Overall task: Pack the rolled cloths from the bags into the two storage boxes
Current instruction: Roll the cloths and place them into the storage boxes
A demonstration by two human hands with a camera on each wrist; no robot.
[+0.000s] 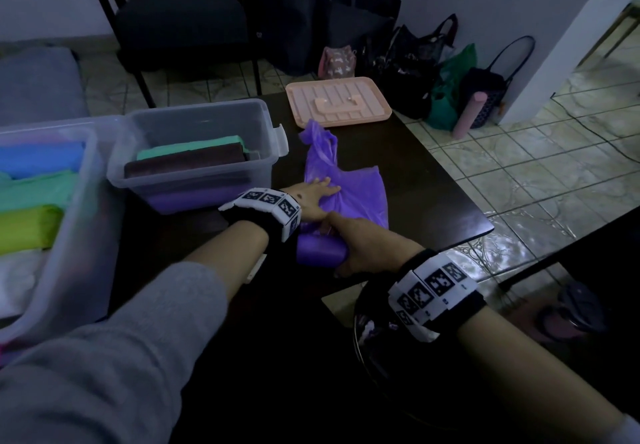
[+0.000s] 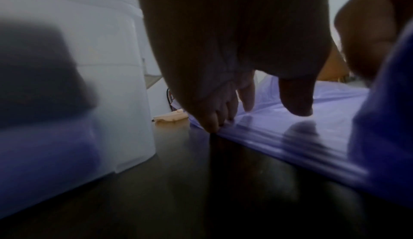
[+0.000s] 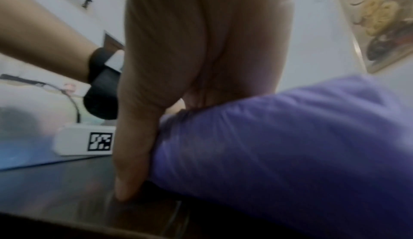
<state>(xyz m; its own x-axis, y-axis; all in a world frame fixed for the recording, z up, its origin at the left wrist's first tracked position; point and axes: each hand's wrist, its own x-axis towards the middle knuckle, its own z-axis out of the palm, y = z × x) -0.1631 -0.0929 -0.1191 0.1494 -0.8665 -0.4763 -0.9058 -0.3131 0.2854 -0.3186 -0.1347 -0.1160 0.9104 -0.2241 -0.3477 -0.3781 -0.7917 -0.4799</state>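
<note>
A purple plastic bag (image 1: pixel 349 185) lies flat on the dark table (image 1: pixel 408 180). My left hand (image 1: pixel 313 197) presses it down with straight fingers; in the left wrist view the fingertips (image 2: pixel 212 124) rest on the bag's edge (image 2: pixel 290 136). My right hand (image 1: pixel 353 248) grips a purple rolled cloth (image 1: pixel 320 251) at the bag's near end; the right wrist view shows the thumb (image 3: pixel 132 163) against the roll (image 3: pixel 279 145). A clear storage box (image 1: pixel 194 152) holds mint, brown and purple rolls. A second box (image 1: pixel 45 208) at the left holds blue, green and lime rolls.
A pink box lid (image 1: pixel 337 100) lies at the table's far end. Black and green bags (image 1: pixel 415 59) sit on the tiled floor beyond, with a dark chair (image 1: pixel 180 24) behind. The table's right edge drops off to the floor near the bag.
</note>
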